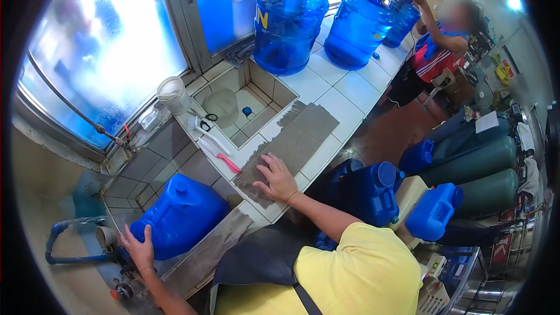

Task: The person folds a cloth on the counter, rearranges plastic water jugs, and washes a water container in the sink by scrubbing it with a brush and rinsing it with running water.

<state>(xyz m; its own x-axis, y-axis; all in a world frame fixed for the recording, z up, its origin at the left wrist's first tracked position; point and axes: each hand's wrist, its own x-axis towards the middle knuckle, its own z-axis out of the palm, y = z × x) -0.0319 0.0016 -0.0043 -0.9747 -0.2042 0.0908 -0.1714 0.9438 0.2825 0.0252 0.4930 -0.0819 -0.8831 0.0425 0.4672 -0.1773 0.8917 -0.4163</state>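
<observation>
A blue plastic water container lies tilted in the tiled basin at the left. My left hand is at its lower left end, with thumb and fingers on either side of the round blue cap. My right hand rests palm down, fingers spread, on a rough grey-brown strip on the white tiled counter. Just left of that hand are a pink-handled tool and a white brush. Scissors lie at the sink's edge.
A small tiled sink holds a blue cap. Large round water bottles line the counter's back. Another person stands at the far end, arms raised by a bottle. Blue containers and green tanks stand at the right.
</observation>
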